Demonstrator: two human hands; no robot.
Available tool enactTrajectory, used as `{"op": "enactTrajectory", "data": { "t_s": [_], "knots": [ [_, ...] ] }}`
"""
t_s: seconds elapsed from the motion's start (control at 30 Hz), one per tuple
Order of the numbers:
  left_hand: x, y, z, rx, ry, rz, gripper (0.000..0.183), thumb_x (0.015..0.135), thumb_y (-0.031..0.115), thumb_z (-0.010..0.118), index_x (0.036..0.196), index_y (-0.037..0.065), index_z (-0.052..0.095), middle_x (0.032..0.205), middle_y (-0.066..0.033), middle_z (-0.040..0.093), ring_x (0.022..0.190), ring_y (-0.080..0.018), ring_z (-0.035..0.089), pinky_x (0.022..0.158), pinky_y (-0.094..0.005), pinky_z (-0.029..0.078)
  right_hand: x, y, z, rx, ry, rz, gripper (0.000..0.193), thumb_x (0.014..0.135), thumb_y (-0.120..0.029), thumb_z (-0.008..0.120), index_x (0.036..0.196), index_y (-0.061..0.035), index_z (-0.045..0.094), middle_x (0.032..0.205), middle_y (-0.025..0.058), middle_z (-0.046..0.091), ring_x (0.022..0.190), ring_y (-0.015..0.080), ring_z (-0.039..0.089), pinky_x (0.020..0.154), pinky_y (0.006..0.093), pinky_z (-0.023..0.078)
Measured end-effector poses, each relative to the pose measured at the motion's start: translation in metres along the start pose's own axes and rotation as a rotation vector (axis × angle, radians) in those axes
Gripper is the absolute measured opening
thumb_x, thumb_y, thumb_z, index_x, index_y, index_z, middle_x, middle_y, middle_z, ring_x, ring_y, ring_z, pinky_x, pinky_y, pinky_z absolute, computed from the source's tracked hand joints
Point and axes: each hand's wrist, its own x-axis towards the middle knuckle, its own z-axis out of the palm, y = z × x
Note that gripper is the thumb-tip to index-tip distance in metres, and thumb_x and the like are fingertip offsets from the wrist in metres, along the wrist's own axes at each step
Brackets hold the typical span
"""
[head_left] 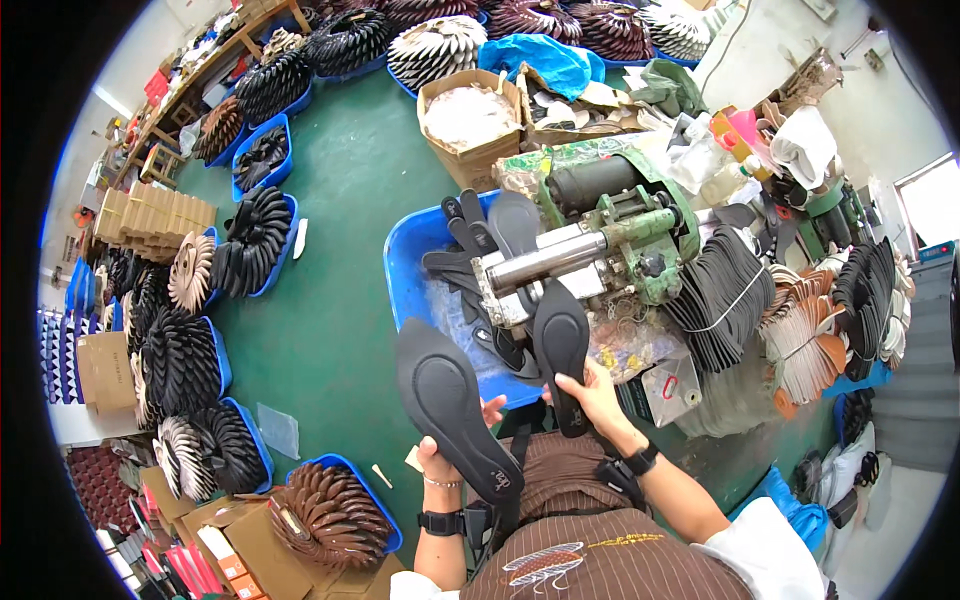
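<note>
The left hand [437, 463] grips the larger black insole [443, 395], a smooth, matte sheet with a contoured heel and rounded forefoot, its fingers partly hidden beneath. The right hand [600, 405] pinches the smaller black insole [562, 340], thumb on its upper face, the rounded end beside the polished cylindrical roller [550, 257] of the green-painted metal machine [655, 225]. Both insoles are held above the near side of the smooth blue plastic tub [400, 262], which contains further dark insoles [480, 225].

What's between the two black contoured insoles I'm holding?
In the head view, your left hand's fingertips show between the left insole and right insole, with the blue plastic tub and loose black pieces beyond.
</note>
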Motion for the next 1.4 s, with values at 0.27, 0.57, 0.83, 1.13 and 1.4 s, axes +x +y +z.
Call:
{"op": "enactTrajectory", "data": {
  "t_s": [0.27,0.57,0.83,1.13,1.4],
  "knots": [
    [0.008,-0.009,0.018,0.191,0.342,-0.026,0.067,0.071,0.014,0.069,0.129,-0.004,0.041,0.119,-0.0158,0.055,0.109,-0.0284,0.055,0.097,-0.0398,0.043,0.015,-0.044,0.044,-0.096,-0.186,0.234,0.03,0.094,-0.026,0.055,0.105,0.0022,0.056,0.1,0.013,0.066,0.09,0.0179,0.065,0.08,0.03,0.053],
    [0.033,-0.028,0.022,0.605,0.492,0.235,0.055,0.071,-0.002,0.073,0.121,-0.001,0.049,0.116,-0.0104,0.056,0.101,-0.0191,0.056,0.091,-0.0312,0.044,-0.019,-0.04,0.063,-0.192,-0.133,-0.046,0.055,0.081,0.001,0.065,0.129,0.0004,0.039,0.119,0.0124,0.057,0.108,0.0153,0.055,0.094,0.0285,0.044],
    [0.018,-0.015,0.007,0.189,0.386,0.087,0.062,0.076,0.027,0.066,0.123,-0.007,0.044,0.108,-0.0247,0.058,0.092,-0.0338,0.063,0.081,-0.0423,0.053,-0.018,-0.001,-0.018,-0.178,-0.047,-0.164,0.049,0.08,0.007,0.06,0.127,0.0002,0.047,0.119,0.0072,0.058,0.109,0.0165,0.054,0.096,0.0309,0.04],
    [0.011,-0.01,0.007,0.081,0.342,-0.016,0.065,0.073,0.021,0.061,0.127,-0.008,0.04,0.115,-0.0254,0.056,0.105,-0.0384,0.057,0.093,-0.0463,0.047,0.023,-0.038,0.007,-0.18,-0.102,-0.237,0.046,0.085,0.002,0.061,0.128,0.0036,0.046,0.122,0.0082,0.056,0.112,0.0148,0.052,0.098,0.0302,0.041],
    [0.017,-0.02,0.022,0.215,0.408,-0.025,0.061,0.073,0.007,0.058,0.13,-0.003,0.038,0.121,-0.0166,0.053,0.109,-0.0297,0.055,0.096,-0.0409,0.045,0.048,-0.033,0.01,-0.096,0.106,0.013,0.023,0.094,-0.018,0.055,0.103,0.0027,0.058,0.087,0.0091,0.067,0.074,0.014,0.065,0.059,0.026,0.054]
  ]
}}
